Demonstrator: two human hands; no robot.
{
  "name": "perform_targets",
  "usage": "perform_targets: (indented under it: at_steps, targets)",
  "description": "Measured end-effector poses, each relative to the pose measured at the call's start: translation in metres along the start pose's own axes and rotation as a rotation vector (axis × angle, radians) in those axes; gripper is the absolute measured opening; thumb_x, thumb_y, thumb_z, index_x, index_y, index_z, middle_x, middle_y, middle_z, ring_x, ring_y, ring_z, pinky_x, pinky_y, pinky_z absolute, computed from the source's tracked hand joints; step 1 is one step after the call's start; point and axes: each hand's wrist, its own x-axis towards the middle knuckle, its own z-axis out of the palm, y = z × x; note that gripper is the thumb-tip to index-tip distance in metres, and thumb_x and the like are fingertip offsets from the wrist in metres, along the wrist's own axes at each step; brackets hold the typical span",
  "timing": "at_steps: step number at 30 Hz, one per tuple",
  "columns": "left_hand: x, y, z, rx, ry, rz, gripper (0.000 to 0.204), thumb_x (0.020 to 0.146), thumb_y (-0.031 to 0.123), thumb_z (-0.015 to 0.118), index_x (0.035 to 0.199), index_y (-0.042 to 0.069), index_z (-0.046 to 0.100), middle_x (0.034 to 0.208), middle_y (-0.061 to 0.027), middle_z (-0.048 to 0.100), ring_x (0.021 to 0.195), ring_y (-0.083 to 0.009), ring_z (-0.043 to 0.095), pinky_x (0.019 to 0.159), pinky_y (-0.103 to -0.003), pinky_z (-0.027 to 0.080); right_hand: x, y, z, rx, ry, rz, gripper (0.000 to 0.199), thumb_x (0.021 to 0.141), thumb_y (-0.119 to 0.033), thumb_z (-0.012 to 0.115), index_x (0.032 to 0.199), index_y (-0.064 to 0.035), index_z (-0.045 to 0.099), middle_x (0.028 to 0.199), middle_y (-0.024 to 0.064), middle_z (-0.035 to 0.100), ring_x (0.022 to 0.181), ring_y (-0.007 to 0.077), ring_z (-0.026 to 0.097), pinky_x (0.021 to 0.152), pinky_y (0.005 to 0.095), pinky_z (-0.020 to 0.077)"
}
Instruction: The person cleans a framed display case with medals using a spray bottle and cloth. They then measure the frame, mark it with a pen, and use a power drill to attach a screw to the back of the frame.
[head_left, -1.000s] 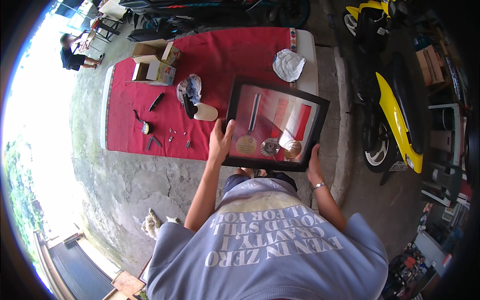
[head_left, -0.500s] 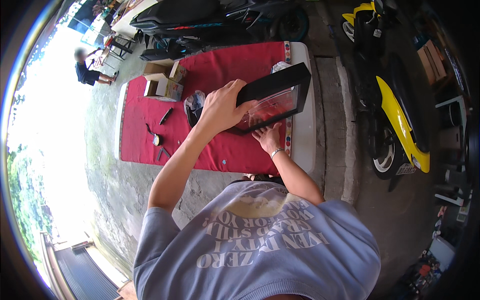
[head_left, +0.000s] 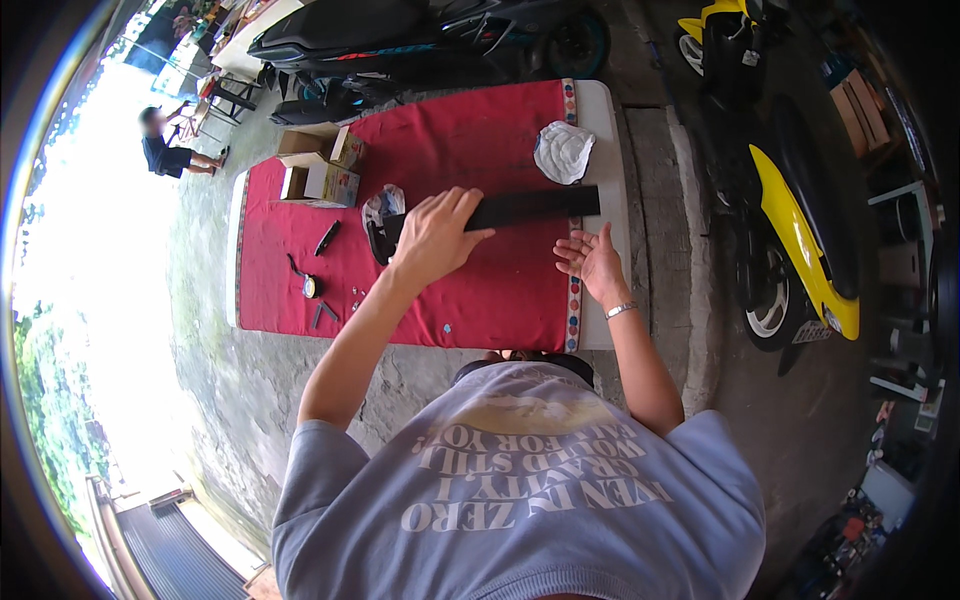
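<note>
1. Two motorcycles are seen parked: a dark motorcycle (head_left: 385, 45) beyond the counter, with red and teal lettering on its side, and a yellow motorcycle (head_left: 790, 215) to the right, whose number plate is too small to be read.
2. The counter (head_left: 604, 240) is covered by a red cloth (head_left: 460, 130), edged at the right by a patterned band.
3. Large white lettering, seen upside down, is carried on the blue-grey shirt (head_left: 520, 470).
4. The black frame (head_left: 535, 206) is held over the counter's near half. A second ago its glazed face with medals was turned upward; now only a dark edge is shown, so its contents can no longer be seen. Whether the counter is touched by it cannot be told.
5. A printed carton (head_left: 335, 187) is set at the far left; its print cannot be made out.
6. The frame's left end is clamped in the left hand (head_left: 438, 232). The grip of the right hand (head_left: 592, 263) has been taken off the frame: its fingers are spread, nothing is held, and support seems left to the other hand.
7. A white quilted cloth (head_left: 564, 153) has been uncovered just beyond the frame.
8. A tape measure (head_left: 310, 287) is left lying at the left.
</note>
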Motion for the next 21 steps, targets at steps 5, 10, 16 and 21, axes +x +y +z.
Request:
perform_targets:
  at_steps: [5, 10, 16, 21]
  targets:
    - [-0.062, 0.006, 0.027, 0.083, -0.005, 0.039, 0.058, 0.072, 0.030, 0.081, 0.119, 0.002, 0.059, 0.104, -0.0122, 0.064, 0.097, -0.0295, 0.066, 0.087, -0.040, 0.053, -0.038, -0.011, 0.022, -0.065, -0.223, 0.035, 0.091, 0.095, -0.074, 0.032, 0.147, 0.0004, 0.034, 0.125, 0.0179, 0.061, 0.108, 0.0257, 0.066, 0.086, 0.0417, 0.0568]
    - [-0.157, 0.030, 0.083, 0.034, -0.012, 0.118, 0.033, 0.082, 0.017, 0.065, 0.113, 0.005, 0.061, 0.113, -0.0123, 0.063, 0.114, -0.0266, 0.062, 0.095, -0.041, 0.052, -0.069, 0.020, 0.000, -0.214, -0.065, 0.222, 0.071, 0.098, -0.063, 0.045, 0.131, -0.0006, 0.054, 0.117, 0.0065, 0.064, 0.102, 0.0155, 0.064, 0.091, 0.0299, 0.0527]
    - [-0.234, 0.042, 0.176, -0.046, -0.102, 0.035, 0.038, 0.084, 0.016, 0.059, 0.122, 0.014, 0.057, 0.135, -0.0098, 0.054, 0.133, -0.0277, 0.049, 0.109, -0.047, 0.038, -0.080, 0.080, -0.014, -0.743, 0.234, 0.215, 0.086, 0.101, -0.061, 0.038, 0.150, 0.0088, 0.028, 0.158, 0.0199, 0.030, 0.147, 0.0277, 0.029, 0.119, 0.0349, 0.0263]
    - [-0.256, 0.023, 0.221, 0.060, -0.210, -0.043, 0.048, 0.090, 0.020, 0.052, 0.138, 0.018, 0.048, 0.152, -0.0109, 0.041, 0.141, -0.0275, 0.040, 0.115, -0.049, 0.029, -0.046, 0.154, -0.058, -0.947, 0.223, 0.106, 0.080, 0.104, -0.059, 0.029, 0.140, 0.0109, 0.040, 0.148, 0.0283, 0.042, 0.141, 0.0357, 0.038, 0.113, 0.0383, 0.0327]
